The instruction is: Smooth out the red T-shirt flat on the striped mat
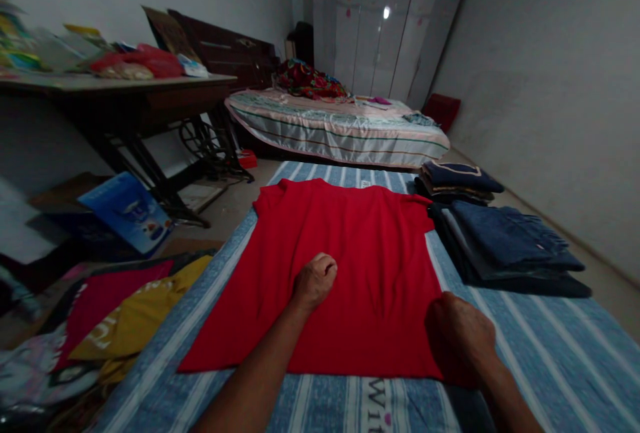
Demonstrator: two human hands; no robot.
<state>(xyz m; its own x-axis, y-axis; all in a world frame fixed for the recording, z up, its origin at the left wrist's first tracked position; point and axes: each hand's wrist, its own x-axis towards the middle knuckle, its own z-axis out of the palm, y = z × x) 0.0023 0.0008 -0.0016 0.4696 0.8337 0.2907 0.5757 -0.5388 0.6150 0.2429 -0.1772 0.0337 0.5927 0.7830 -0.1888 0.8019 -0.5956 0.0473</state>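
Note:
A red T-shirt lies spread out on a blue-and-white striped cloth, its collar end away from me and its hem toward me. My left hand is closed on the shirt near its middle, fingers curled in a pinch; the fabric between the fingertips is mostly hidden. At the right side edge, near the hem, my right hand is closed on the shirt, with its fingertips out of sight under the hand. Soft folds run lengthwise in the fabric between both hands.
Folded jeans are stacked on the right, with a pile of folded dark clothes behind them. Loose clothes lie low on the left. A sewing-machine table stands farther left; a bed is beyond.

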